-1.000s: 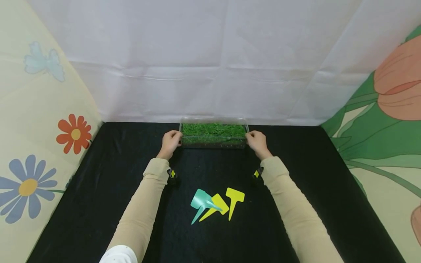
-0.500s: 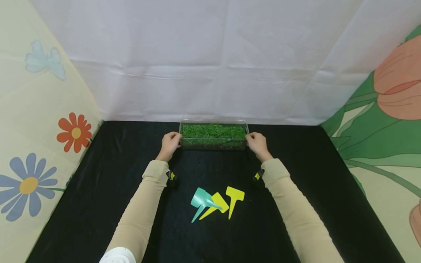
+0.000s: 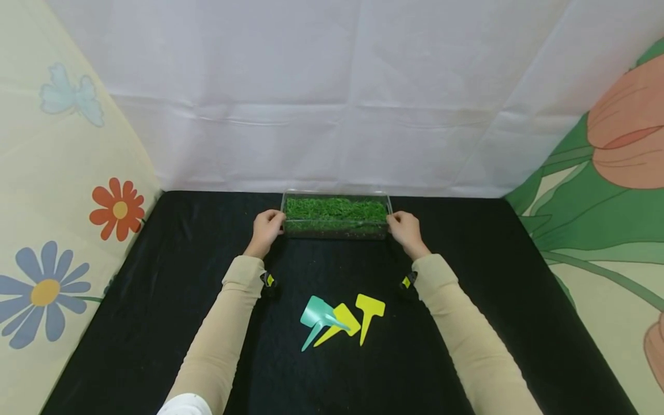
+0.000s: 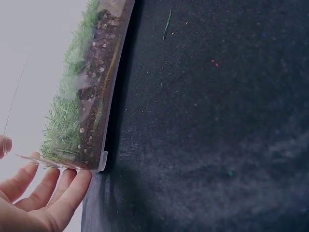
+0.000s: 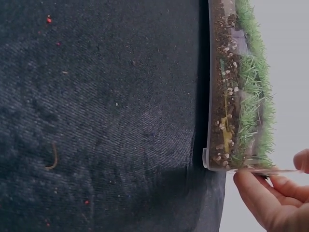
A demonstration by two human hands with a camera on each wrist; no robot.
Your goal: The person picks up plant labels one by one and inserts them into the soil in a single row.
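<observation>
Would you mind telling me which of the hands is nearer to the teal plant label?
Left. The left hand holds the grass tray's left end, up-left of the teal label; the right hand holds the tray's far end, farther away.

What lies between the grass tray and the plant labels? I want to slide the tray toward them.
Only bare black cloth separates the grass tray from the plant labels, as the head view shows.

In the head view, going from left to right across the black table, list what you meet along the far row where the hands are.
Left hand → clear tray of grass, gripped at both ends → right hand.
</observation>
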